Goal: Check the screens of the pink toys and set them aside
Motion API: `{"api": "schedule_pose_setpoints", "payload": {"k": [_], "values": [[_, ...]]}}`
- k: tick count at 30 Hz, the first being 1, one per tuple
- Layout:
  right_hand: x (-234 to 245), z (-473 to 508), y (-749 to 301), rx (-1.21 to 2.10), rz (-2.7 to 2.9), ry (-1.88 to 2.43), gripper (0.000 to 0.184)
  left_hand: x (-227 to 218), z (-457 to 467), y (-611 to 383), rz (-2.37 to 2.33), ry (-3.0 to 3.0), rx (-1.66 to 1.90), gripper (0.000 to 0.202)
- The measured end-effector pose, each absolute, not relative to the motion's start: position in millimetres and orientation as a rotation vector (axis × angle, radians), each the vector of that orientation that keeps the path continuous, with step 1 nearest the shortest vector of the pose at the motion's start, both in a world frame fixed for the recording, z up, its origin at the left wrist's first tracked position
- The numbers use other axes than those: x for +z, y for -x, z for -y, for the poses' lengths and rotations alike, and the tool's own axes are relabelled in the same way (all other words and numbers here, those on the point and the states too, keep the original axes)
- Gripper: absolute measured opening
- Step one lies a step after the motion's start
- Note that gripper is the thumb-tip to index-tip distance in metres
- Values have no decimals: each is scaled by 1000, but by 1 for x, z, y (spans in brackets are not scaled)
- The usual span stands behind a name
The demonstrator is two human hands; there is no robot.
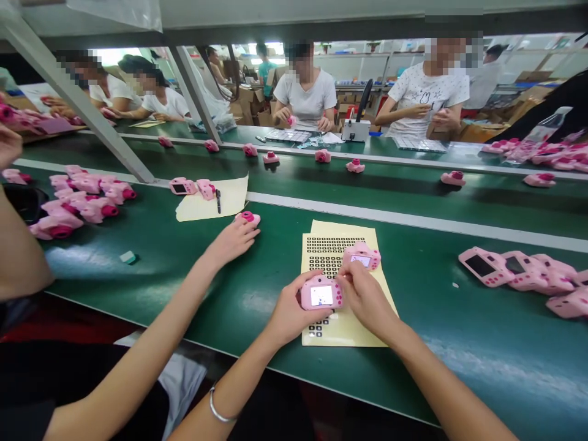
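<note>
My left hand, with a silver bangle on its wrist, is closed around a pink toy camera. The camera's lit screen faces me, with magenta buttons to the right of it. My right hand is pinched at the camera's upper right edge; what lies between its fingertips is too small to make out. Under both hands lies a yellowish sticker sheet with rows of small black squares. Another pink toy camera with a lit screen rests on that sheet, just beyond my right fingers.
At left, a co-worker's hand touches a pink camera. Beyond it a pen lies on a yellow sheet. Pink cameras are piled left and lined up right. More cameras sit along the green belt; people work opposite.
</note>
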State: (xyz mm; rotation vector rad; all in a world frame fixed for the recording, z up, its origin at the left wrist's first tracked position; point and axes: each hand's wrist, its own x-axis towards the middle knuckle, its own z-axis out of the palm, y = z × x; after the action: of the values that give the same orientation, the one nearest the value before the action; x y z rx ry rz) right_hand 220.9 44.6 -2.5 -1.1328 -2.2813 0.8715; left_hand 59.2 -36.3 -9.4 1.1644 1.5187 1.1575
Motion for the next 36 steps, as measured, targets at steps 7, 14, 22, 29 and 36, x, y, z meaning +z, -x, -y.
{"api": "schedule_pose_setpoints", "payload": {"k": [7,14,22,29,36], "values": [[12,-34,-202,725,2428,1082,13,-14,37,-58,-1460,-1177,1207,70],[11,-35,-206,722,2444,1031,17,-13,38,-60,-1476,-1186,1204,68],[13,-29,-203,693,2289,1185,13,-13,41,-61,-1442,-1160,1242,64],[0,-36,-218,1346,1986,1031,31,-2,45,-59,-1366,-1029,1233,55],[2,-30,-231,1436,2021,859,25,-3,41,-60,-1426,-904,1383,33]]}}
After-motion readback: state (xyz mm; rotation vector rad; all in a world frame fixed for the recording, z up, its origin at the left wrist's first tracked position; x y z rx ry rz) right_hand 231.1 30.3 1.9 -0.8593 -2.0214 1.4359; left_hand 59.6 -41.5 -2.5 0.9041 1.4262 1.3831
